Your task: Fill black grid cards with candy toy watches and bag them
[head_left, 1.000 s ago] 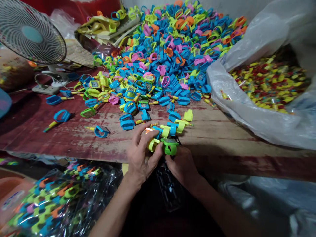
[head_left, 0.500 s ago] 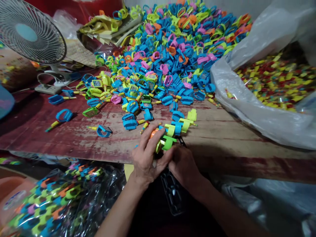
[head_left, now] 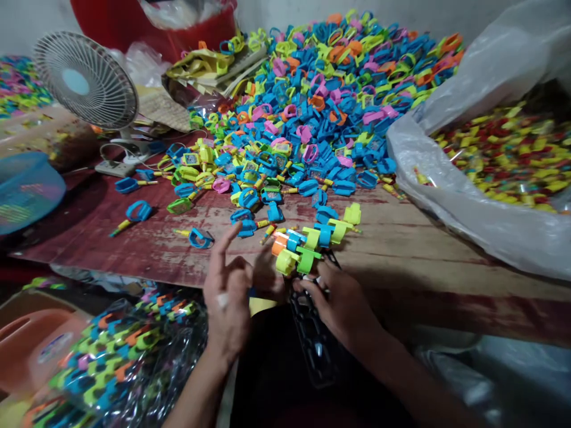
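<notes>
At lower centre, the long black moulded-plastic tray (head_left: pixel 316 348) could tip and shed the multicoloured plastic toy watches (head_left: pixel 311 238) at its upper end, because only the right hand (head_left: pixel 350 303) pinches its edge while the left hand (head_left: pixel 228 300) stands loosely spread, apart.

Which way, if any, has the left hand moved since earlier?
Yes: the left hand shifted left, nearer the blue ring lying closest to the front of the bench.

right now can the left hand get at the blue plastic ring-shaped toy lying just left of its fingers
Likely yes: the left hand looks empty, and the blue plastic ring-shaped toy lies on the worn red wooden table beside the raised fingers, with nothing visible in between.
</notes>
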Demonstrator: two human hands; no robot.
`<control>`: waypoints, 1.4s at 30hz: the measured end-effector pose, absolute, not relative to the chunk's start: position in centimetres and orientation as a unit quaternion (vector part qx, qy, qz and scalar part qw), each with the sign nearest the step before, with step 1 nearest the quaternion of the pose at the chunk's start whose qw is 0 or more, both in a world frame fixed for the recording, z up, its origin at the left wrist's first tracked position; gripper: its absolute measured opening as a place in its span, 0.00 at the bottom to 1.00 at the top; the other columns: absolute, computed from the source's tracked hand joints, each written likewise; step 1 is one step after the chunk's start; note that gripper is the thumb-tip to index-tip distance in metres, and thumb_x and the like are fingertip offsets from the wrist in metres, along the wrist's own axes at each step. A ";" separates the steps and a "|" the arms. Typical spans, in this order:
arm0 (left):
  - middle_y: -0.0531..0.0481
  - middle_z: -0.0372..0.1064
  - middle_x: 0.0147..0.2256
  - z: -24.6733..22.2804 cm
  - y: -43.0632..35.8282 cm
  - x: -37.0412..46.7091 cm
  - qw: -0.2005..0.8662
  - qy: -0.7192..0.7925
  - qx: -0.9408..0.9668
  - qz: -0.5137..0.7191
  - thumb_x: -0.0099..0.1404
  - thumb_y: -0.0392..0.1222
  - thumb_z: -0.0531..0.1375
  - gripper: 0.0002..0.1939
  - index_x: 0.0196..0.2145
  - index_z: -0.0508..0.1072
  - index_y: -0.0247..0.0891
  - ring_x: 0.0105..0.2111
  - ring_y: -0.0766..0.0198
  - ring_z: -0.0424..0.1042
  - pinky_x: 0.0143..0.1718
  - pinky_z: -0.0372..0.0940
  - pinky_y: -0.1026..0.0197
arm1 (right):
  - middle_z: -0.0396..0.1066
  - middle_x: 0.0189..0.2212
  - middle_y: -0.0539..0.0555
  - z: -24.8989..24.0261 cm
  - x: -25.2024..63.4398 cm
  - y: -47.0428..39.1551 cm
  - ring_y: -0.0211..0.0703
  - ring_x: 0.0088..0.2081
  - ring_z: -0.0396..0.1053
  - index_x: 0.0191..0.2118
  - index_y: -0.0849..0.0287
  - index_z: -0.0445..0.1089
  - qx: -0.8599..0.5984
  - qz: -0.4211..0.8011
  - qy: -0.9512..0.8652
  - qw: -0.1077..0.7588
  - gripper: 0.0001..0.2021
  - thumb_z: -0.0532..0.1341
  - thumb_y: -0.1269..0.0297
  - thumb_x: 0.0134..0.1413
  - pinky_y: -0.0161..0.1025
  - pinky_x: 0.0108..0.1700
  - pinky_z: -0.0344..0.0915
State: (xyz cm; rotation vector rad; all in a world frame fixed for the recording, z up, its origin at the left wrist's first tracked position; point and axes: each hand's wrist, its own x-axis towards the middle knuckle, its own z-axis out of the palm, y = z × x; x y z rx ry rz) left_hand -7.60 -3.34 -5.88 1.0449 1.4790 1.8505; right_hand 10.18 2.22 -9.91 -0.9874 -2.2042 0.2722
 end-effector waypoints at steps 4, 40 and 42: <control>0.43 0.69 0.53 -4.1 -5.5 -8.9 0.474 0.478 0.175 0.719 0.64 0.39 0.59 0.14 0.48 0.74 0.38 0.19 0.79 0.57 0.16 0.54 0.74 | 0.74 0.41 0.58 -6.4 11.2 -0.9 0.43 0.43 0.74 0.47 0.63 0.68 -0.332 0.089 -0.854 0.391 0.09 0.55 0.72 0.64 0.37 0.49 0.70; 0.51 0.59 0.63 0.0 -2.6 -6.8 0.206 0.530 0.676 0.468 0.54 0.35 0.69 0.31 0.55 0.71 0.46 0.68 0.49 0.43 0.69 0.34 0.47 | 0.76 0.29 0.55 -10.0 14.0 2.3 0.46 0.31 0.73 0.35 0.59 0.73 -0.478 0.330 -0.719 0.383 0.12 0.59 0.55 0.59 0.39 0.34 0.71; 0.49 0.61 0.62 0.2 0.0 -7.1 0.293 0.482 0.681 0.466 0.50 0.32 0.70 0.31 0.53 0.74 0.44 0.69 0.46 0.41 0.68 0.30 0.44 | 0.75 0.28 0.54 -10.2 13.5 2.9 0.46 0.30 0.73 0.31 0.58 0.72 -0.494 0.324 -0.704 0.393 0.13 0.61 0.54 0.57 0.40 0.34 0.71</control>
